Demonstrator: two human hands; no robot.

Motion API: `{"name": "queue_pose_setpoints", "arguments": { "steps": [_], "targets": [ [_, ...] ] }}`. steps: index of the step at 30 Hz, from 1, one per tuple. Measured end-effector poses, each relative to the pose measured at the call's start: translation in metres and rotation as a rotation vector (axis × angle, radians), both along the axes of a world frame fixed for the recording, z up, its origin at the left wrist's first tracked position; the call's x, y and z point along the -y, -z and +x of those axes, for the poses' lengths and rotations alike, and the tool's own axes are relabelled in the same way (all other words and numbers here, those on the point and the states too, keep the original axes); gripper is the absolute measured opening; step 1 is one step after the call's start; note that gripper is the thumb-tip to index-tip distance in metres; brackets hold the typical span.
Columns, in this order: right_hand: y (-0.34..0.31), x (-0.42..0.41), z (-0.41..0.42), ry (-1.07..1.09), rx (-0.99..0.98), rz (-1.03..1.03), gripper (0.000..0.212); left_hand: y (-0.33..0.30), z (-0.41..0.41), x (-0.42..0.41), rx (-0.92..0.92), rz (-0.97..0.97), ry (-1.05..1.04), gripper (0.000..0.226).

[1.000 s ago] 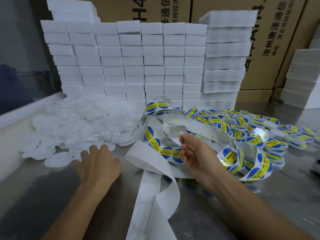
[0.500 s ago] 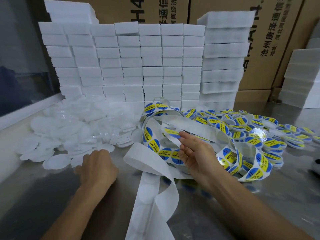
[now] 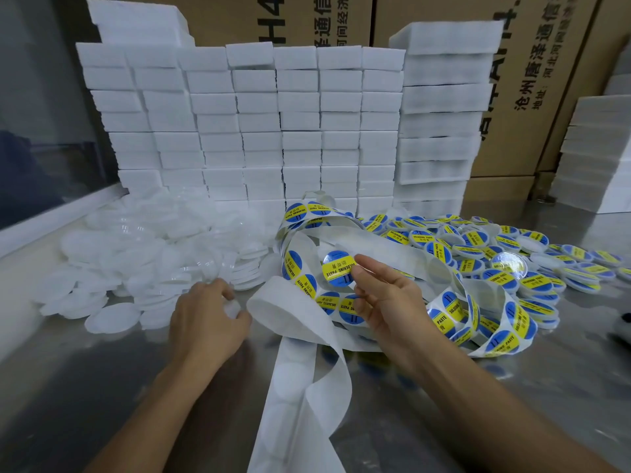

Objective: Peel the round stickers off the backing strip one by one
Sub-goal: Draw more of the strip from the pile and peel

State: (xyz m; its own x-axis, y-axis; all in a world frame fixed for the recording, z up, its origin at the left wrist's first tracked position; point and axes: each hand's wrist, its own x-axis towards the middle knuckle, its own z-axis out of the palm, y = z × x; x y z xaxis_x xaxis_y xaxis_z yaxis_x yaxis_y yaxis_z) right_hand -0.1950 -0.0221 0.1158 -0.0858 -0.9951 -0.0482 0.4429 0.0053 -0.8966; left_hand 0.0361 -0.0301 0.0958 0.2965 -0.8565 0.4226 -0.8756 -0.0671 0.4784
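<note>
While the right hand (image 3: 382, 302) pinches one peeled sticker (image 3: 338, 268) above the backing strip (image 3: 300, 315), the left hand (image 3: 208, 319) grips a white lid (image 3: 233, 308).
Its yellow band reads "SOLDERING PASTE"; next, probably, comes pressing it onto that lid on the desk (image 3: 512, 397).

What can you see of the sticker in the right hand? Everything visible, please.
The sticker is round and glossy: blue, crossed by a yellow band printed "SOLDERING PASTE" in black, with small characters on the blue above. It is lifted clear of the backing strip, printed face toward the camera, band tilted. The right hand pinches its right edge between fingertips and thumb; nothing else visibly touches it. It sits above the strip's remaining stickers, in front of the stacked white blocks.
</note>
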Motion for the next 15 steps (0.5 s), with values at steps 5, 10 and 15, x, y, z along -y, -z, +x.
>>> {"name": "queue_pose_setpoints", "arguments": {
  "steps": [5,10,15],
  "targets": [
    [-0.005,-0.003,0.001,-0.005,0.000,-0.057,0.021,-0.011,-0.009,-0.005,-0.009,-0.439,0.109,0.032],
    [-0.004,-0.013,0.011,0.021,-0.364,-0.230,0.015,-0.012,-0.033,-0.014,0.089,-0.706,0.415,0.027],
    [0.006,-0.014,0.025,0.001,-0.464,-0.392,0.011,-0.008,-0.056,-0.023,0.154,-0.761,0.600,0.028]
  ]
}}
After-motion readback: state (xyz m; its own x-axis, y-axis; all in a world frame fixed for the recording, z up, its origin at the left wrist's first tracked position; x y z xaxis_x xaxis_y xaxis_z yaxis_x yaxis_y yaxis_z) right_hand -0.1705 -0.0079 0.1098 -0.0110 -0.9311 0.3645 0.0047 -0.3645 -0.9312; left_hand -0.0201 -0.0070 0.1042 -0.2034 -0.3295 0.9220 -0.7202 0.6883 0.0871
